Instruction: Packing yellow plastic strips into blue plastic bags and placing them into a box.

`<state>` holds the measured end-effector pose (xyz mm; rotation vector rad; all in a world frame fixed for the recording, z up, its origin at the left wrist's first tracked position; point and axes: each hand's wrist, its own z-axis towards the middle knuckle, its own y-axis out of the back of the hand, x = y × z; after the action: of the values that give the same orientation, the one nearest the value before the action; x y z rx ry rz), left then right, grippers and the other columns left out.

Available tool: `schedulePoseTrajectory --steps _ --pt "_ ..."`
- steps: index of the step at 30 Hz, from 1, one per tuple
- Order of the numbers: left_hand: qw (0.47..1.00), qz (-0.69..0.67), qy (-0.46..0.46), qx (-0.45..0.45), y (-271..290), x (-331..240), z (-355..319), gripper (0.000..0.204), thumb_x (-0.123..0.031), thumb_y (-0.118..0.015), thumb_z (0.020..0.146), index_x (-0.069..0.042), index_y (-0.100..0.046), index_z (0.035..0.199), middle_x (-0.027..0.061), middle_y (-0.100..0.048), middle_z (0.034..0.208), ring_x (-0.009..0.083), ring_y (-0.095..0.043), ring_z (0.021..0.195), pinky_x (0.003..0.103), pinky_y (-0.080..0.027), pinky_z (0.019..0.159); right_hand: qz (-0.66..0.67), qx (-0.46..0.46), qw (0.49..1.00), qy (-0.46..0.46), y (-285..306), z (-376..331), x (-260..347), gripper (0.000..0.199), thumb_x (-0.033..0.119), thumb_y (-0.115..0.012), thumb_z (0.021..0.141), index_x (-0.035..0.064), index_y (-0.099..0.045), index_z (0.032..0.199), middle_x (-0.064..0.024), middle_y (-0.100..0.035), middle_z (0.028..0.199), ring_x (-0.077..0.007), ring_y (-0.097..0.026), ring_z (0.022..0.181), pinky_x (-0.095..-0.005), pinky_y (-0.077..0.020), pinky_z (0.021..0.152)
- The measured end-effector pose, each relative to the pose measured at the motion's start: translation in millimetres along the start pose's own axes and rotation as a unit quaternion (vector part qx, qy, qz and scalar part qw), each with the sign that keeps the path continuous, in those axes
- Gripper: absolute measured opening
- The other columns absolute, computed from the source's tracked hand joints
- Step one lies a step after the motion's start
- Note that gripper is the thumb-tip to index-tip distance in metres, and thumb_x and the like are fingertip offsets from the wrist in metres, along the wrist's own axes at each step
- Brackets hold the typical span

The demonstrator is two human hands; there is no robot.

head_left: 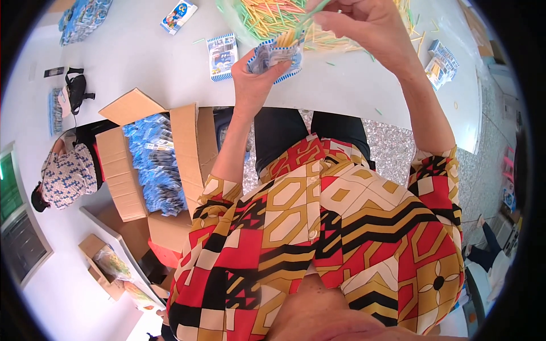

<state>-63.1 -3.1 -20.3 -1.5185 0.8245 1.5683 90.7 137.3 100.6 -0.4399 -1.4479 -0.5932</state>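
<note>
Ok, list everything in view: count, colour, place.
Table: one, white, top.
Sticks: uncountable heap, yellow, green, orange, on table.
Open pouch: one, blue-white, left hand.
Small packs: three, blue-white, on table.
Packet bundles: at least two, blue, table's left.
Unclear item: one, black, table's left.
Cardboard boxes: several, brown, left; nearest holds blue packets.
Other people: at least two, blue-and-white clothes, both sides.
Thin item: one, pale green, right hand.
Patterned shirt: one, red, black, gold, bottom.
Left hand: one, bare, top centre.
Right hand: one, bare, upper right.
</note>
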Motion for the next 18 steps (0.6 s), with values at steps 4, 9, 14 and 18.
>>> schedulePoseTrajectory --steps 4,9,14,18 --pt "0.999 0.019 0.016 0.024 -2.0 2.6 -2.5 0.024 -0.006 -0.073 0.074 0.001 -0.066 0.096 0.0027 -0.066 0.085 0.0065 -0.058 0.074 0.021 -0.048 0.069 -0.110 0.085 0.990 0.033 -6.4 4.2 3.4 0.008 0.008 -0.064 0.078 0.0015 -0.061 0.082 0.0007 -0.058 0.070 -0.0043 -0.049 0.062 -0.0202 -0.0386 0.056" --pt "0.999 0.003 0.025 0.028 -2.1 2.9 -3.6 0.024 -0.006 -0.073 0.074 0.001 -0.066 0.096 0.0023 -0.066 0.084 0.0063 -0.058 0.073 0.021 -0.048 0.068 -0.146 0.102 0.982 0.066 -13.5 10.5 -14.0 0.008 0.009 -0.066 0.077 0.0023 -0.062 0.080 -0.0016 -0.058 0.070 -0.0095 -0.053 0.066 -0.0243 -0.0411 0.059" --pt "0.999 -0.028 0.018 0.030 -4.1 -0.1 -3.1 0.025 -0.005 -0.073 0.073 0.001 -0.066 0.097 0.0033 -0.067 0.085 0.0070 -0.059 0.075 0.021 -0.049 0.068 -0.201 0.082 0.963 0.161 -16.8 7.3 -19.6 0.012 0.009 -0.069 0.074 0.0032 -0.062 0.082 -0.0061 -0.060 0.090 -0.0182 -0.057 0.084 -0.0294 -0.0434 0.075" --pt "0.999 -0.041 0.012 0.024 -1.5 0.6 -2.5 0.027 -0.004 -0.073 0.073 0.002 -0.065 0.098 0.0041 -0.067 0.086 0.0079 -0.060 0.077 0.021 -0.050 0.070 -0.142 0.038 0.978 0.149 -17.0 4.2 -3.1 0.017 0.010 -0.069 0.074 0.0025 -0.062 0.087 -0.0079 -0.058 0.092 -0.0190 -0.055 0.091 -0.0295 -0.0423 0.081"
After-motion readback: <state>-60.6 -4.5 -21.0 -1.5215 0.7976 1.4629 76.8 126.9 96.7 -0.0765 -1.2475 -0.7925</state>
